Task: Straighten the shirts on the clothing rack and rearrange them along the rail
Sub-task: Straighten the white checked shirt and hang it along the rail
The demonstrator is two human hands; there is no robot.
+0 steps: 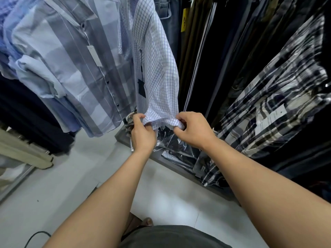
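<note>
At the rack's right end we hold the white fine-checked cotton shirt [157, 68] by its hem: left hand [143, 135] and right hand [193, 129] each pinch it, beside the grey-blue broad-striped shirt [80, 68].

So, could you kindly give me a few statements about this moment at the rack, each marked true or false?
1. The left hand and the right hand both grip the lower edge of the white checked shirt. True.
2. The dark tag hangs on the grey-blue plaid shirt. False: it hangs on the white checked shirt; the grey-blue one carries a white tag.
3. The black-and-white plaid shirts on the right are wrapped in clear plastic. True.
4. The left hand hangs idle, holding nothing. False: it pinches the shirt's edge.
</note>
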